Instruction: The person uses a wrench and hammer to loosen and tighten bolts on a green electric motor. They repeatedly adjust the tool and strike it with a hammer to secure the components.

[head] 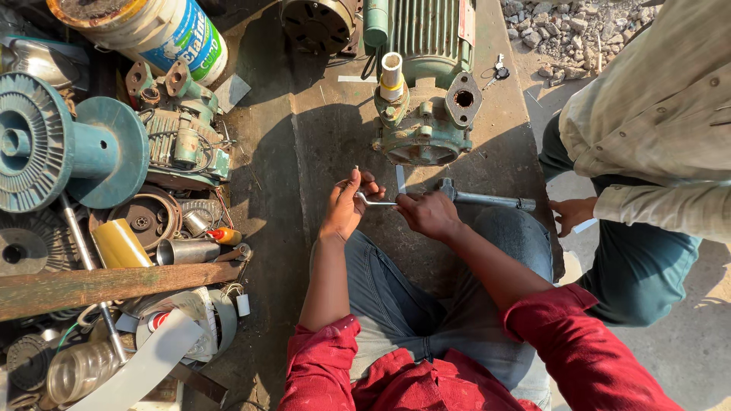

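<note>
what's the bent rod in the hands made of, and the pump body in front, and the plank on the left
Bent rod: looks like bare metal, pale grey with a shine. Pump body: probably cast metal, painted green, chipped and grimy. Plank: wood, brown, rough, with visible grain.

**Bent metal rod held between two hands**

A thin, silvery metal rod (375, 201) with a cranked bend is held roughly level above the dark surface (304, 137), just in front of a green pump. Its left end is turned upward and is gripped by the left hand (346, 207), whose fingers (371, 185) are curled around it. Its right end is enclosed by the right hand (428, 215), from which a short flat grey strip (400, 180) is seen standing upright.
</note>
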